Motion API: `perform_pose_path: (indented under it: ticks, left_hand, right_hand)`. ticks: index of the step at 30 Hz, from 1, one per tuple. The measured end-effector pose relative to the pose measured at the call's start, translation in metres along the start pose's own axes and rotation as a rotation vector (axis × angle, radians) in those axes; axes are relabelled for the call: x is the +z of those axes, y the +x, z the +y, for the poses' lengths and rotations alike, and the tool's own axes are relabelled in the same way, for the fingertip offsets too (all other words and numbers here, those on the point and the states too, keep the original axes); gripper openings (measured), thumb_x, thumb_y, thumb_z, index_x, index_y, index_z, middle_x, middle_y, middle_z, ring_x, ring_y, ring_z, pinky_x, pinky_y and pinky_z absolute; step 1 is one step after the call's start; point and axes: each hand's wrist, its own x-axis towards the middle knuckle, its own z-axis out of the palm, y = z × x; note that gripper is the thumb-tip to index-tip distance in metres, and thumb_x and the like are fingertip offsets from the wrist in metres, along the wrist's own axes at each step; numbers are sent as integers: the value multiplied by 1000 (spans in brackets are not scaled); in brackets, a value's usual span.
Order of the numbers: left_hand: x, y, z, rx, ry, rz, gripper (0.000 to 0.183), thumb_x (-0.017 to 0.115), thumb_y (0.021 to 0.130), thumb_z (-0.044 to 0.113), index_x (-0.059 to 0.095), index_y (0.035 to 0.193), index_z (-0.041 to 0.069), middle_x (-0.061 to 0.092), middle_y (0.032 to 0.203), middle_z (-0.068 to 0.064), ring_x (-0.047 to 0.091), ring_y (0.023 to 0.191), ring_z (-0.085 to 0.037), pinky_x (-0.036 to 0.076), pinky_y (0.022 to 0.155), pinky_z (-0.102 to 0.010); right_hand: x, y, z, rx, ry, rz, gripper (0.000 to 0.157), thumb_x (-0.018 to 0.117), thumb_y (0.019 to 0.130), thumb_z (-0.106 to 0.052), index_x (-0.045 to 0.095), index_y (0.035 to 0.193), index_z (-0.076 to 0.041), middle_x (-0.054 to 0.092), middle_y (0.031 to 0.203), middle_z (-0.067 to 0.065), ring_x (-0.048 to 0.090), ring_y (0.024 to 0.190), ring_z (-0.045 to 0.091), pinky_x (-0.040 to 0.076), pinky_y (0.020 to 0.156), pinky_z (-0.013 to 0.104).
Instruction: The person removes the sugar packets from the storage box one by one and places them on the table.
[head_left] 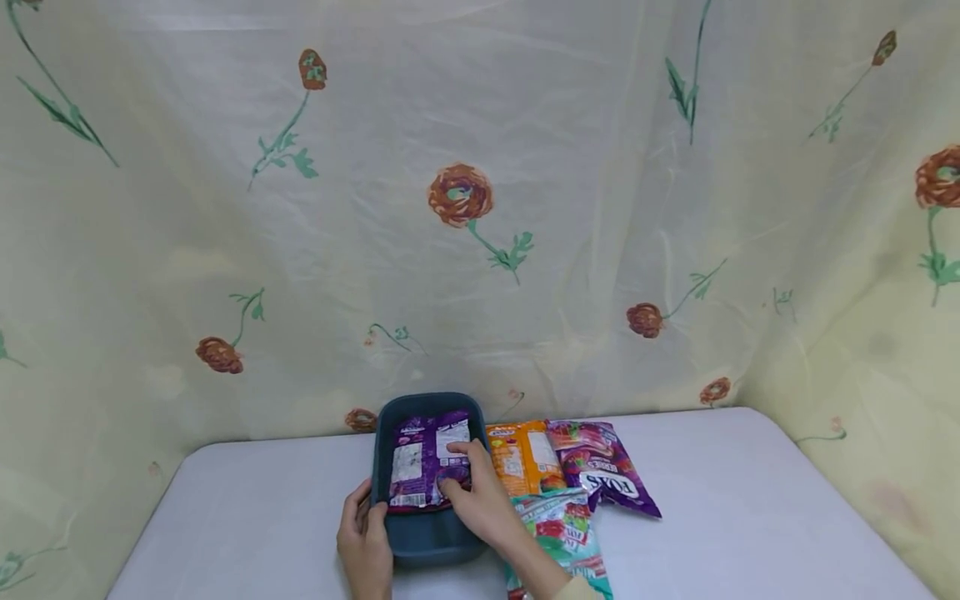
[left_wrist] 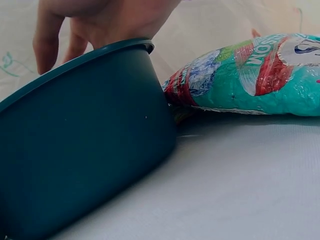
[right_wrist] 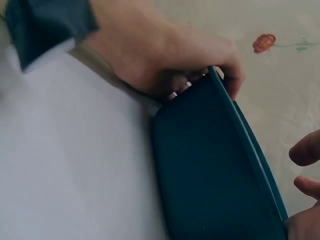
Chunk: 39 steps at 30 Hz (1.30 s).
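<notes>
Left fingers (head_left: 356,503) grip a smooth tub (head_left: 429,540); right fingers (head_left: 476,458) (spread) are over a crinkled packet (head_left: 408,461).

Freely passable over the table (head_left: 240,525) from its left edge to the left hand (head_left: 365,533), clasped on the left side of the bin (head_left: 427,533). Equally roomy along the right edge and into the far right corner, inward as far as the berry packet (head_left: 600,462). Tight at the far edge, with the bin close to the curtain (head_left: 555,367). Hemmed in right of the bin by the orange packet (head_left: 517,454) and, nearer, by the teal packet (head_left: 558,529), partly overhung by the right forearm (head_left: 536,567). Reachable from above into the bin's near end; obstructed farther in by the purple packet (head_left: 420,462) and, over its right part, by the right hand (head_left: 480,497).
</notes>
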Motion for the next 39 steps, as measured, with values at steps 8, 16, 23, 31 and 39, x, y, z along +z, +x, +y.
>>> perform_pose_path:
  ticks: [8,16,23,31,39]
  left_hand:
    - [0,1,-1,25,-3,4,37,47,89,5,57,124,2,61,124,-21,57,115,-31,36,77,0]
    - [1,1,-4,36,-25,2,37,48,89,4,57,125,3,60,124,-21,57,116,-30,36,77,1]
    - [1,2,-4,25,-27,-4,37,48,90,6,57,126,4,60,125,-20,56,116,-30,36,77,1]
    - [2,3,-3,23,-27,1,38,48,89,5,57,126,4,60,125,-20,56,116,-30,37,77,-1]
    - [2,2,-3,29,-13,13,37,48,89,5,57,125,3,60,124,-21,56,116,-30,39,80,-4]
  right_hand:
    - [5,8,2,25,-6,1,44,54,89,-14,44,131,-8,12,155,27,16,142,45,19,109,66]
    - [8,13,5,52,2,12,45,55,89,-14,45,132,-10,10,155,25,18,141,46,22,106,67]
    - [13,19,9,34,-4,18,44,54,88,-12,45,130,-7,13,155,26,18,141,45,23,107,65]
    - [15,19,9,36,10,29,41,54,88,-10,46,128,-5,13,153,30,22,138,49,24,107,65]
    - [17,18,10,26,-5,55,40,55,86,-10,48,126,-6,16,153,28,29,136,46,27,107,63]
